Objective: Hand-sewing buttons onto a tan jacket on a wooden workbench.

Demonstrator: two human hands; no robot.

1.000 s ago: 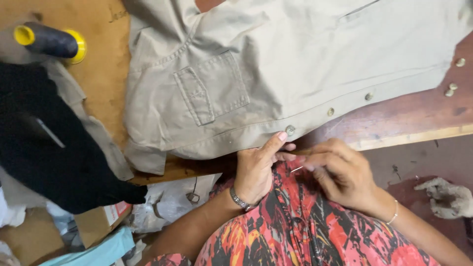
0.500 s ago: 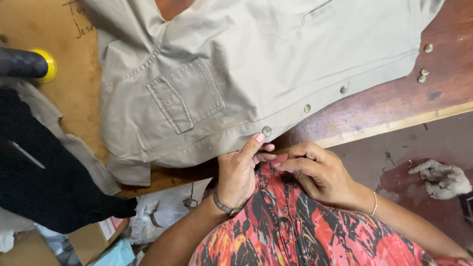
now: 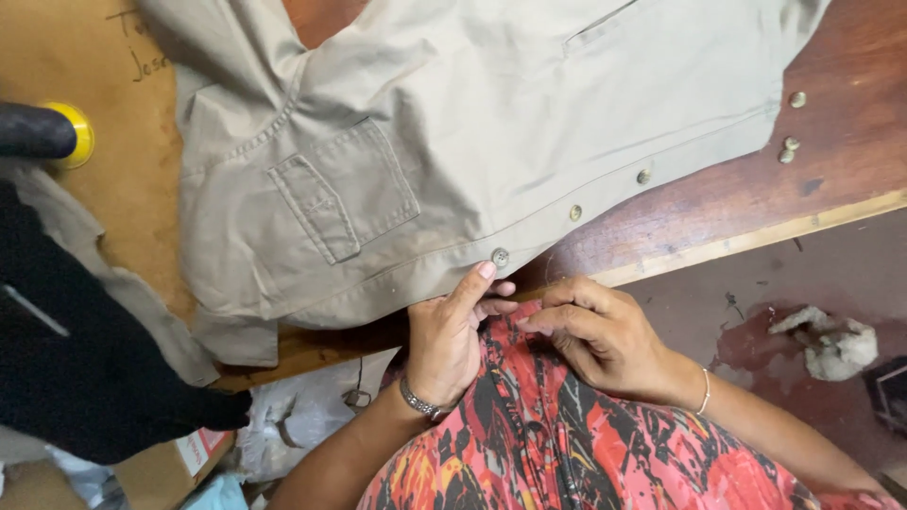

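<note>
A khaki shirt (image 3: 453, 142) with a flap pocket lies spread on the wooden table (image 3: 718, 217). Small metal buttons run along its front edge, one button (image 3: 500, 256) at the near hem. My left hand (image 3: 452, 331) pinches the hem right under that button, index finger pointing up against it. My right hand (image 3: 600, 335) sits just to the right over my lap, fingers pinched together near the left hand; a needle or thread between them is too small to make out. Both wrists wear thin bracelets.
A dark thread cone with a yellow base (image 3: 52, 134) lies at the left. Black cloth (image 3: 66, 359) hangs over the table's left side. Loose buttons (image 3: 792, 144) rest on the table at the right. A crumpled rag (image 3: 831, 342) lies on the floor.
The view has shifted, so the shirt and thread cone sit further left in frame. My hands stay together at the hem button, the right one pinching closer to the left.
</note>
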